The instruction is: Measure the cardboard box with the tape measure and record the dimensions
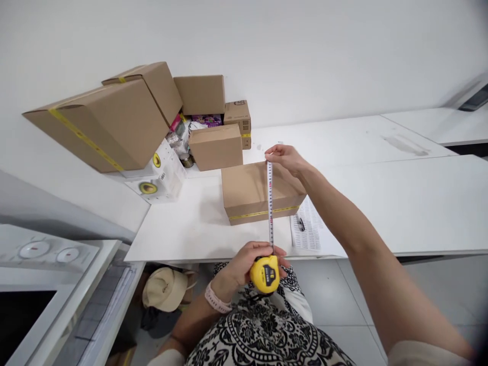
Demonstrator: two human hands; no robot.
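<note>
Left hand [242,263] clamped around yellow tape measure [264,275], right hand [288,156] pinched on its blade [270,195], tip hidden.

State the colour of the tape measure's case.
Mostly yellow; the case shows best in the head view.

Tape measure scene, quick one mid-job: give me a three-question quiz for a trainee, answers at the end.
1. Which hand holds the tape measure?
2. What colour is the strip along the near side of the cardboard box that the ribbon crosses? a) red b) yellow c) blue
3. True or false: the ribbon is wound fully in.

Key:
1. The left hand.
2. b
3. False: it is drawn out over the cardboard box to the right hand.
</note>
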